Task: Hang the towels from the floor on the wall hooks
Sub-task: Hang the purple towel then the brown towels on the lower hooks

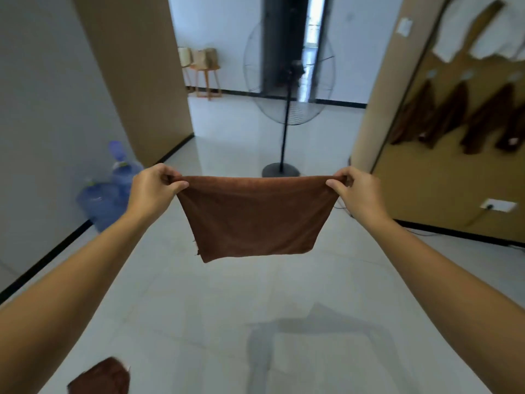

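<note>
I hold one brown towel stretched flat between both hands, clear of the floor. The left hand pinches its upper left corner between thumb and curled fingers; the right hand pinches the upper right corner the same way. The top edge runs taut and level from hand to hand, and the lower edge hangs free with its left corner lowest. A second brown towel lies crumpled on the tiles below and behind the left forearm, at the bottom edge of the view. Open tile floor extends beneath both arms and forward past the hands. Ahead of the right hand, a pedestal fan stands on a round base, just beyond the towel's top edge. To the right of the right hand, a tan wall panel limits the room; several brown towels hang on it above hand height from pale hooks that are blurred, with white cloths higher up and a wall socket low down. To the left of the left hand, a grey wall meets the floor at a black skirting strip. Containers: two blue water jugs sit against that wall, one upright just beyond the left hand, one lying on its side beside the left wrist. I cannot tell their fill level.
</note>
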Available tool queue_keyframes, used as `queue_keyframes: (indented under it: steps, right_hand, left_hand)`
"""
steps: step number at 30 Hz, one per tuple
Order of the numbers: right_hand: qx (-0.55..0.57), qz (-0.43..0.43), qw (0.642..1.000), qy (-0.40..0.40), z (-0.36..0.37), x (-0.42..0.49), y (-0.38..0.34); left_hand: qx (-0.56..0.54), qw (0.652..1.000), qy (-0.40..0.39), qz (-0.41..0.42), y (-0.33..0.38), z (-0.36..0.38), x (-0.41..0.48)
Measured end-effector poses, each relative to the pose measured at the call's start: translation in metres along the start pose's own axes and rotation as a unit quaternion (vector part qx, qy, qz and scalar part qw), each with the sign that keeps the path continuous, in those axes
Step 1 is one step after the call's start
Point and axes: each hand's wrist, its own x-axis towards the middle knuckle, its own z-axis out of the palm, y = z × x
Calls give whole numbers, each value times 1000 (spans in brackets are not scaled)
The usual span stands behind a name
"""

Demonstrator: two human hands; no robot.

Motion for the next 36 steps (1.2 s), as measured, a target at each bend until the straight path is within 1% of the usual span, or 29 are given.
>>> queue_keyframes:
  steps: [6, 9, 13, 17, 22, 28, 32, 36]
  right_hand:
    - [-34, 47, 995, 83, -143, -16, 81]
    - [-49, 62, 990, 120, -214, -28, 121]
    - [-89, 76, 978, 172, -302, -44, 172]
    - [-107, 101, 965, 216, -375, -59, 217]
    - [-123, 143, 945, 265, -445, -77, 262]
    - [-139, 179, 925, 305, -508, -84, 310]
    - [-171, 198, 908, 328, -543, -69, 342]
    - [-198, 216, 888, 354, -577, -40, 376]
  left_hand:
    - [-18, 996, -64, 64, 137, 95, -17]
    - [-37, 992, -95, 81, 204, 141, -31]
    - [-46, 985, -114, 117, 291, 197, -56]
    - [-75, 977, -136, 149, 370, 248, -83]
    - [-85, 960, -176, 202, 445, 309, -101]
    - [-94, 940, -199, 261, 526, 384, -102]
    - [-116, 929, -220, 275, 571, 441, -94]
    - [-141, 912, -229, 311, 620, 499, -77]
